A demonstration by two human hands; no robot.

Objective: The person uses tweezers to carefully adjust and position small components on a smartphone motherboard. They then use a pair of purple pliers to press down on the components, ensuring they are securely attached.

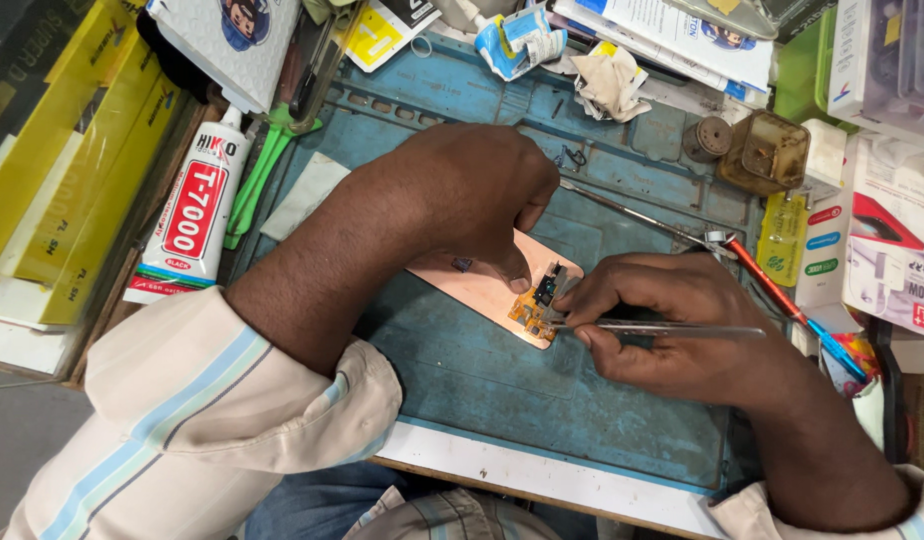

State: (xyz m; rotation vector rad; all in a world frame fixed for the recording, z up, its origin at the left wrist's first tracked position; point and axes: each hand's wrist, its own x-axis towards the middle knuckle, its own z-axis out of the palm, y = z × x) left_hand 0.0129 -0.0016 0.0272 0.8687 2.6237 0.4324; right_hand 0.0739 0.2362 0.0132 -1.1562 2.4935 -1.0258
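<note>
A copper-pink phone panel (487, 285) lies on the blue work mat (542, 400), with a small yellow and black circuit part (540, 305) at its right end. My left hand (472, 195) presses down on the panel, the thumb tip touching it beside the circuit part. My right hand (662, 320) holds metal tweezers (672, 327) pinched between thumb and fingers, their tips at the circuit part.
A white glue tube (187, 215) and green tweezers (257, 180) lie at the left. Yellow boxes (72, 160) are stacked at the far left. A red-handled tool (772, 285), a brown glass pot (767, 152), a crumpled cloth (610, 80) and packages crowd the back and right.
</note>
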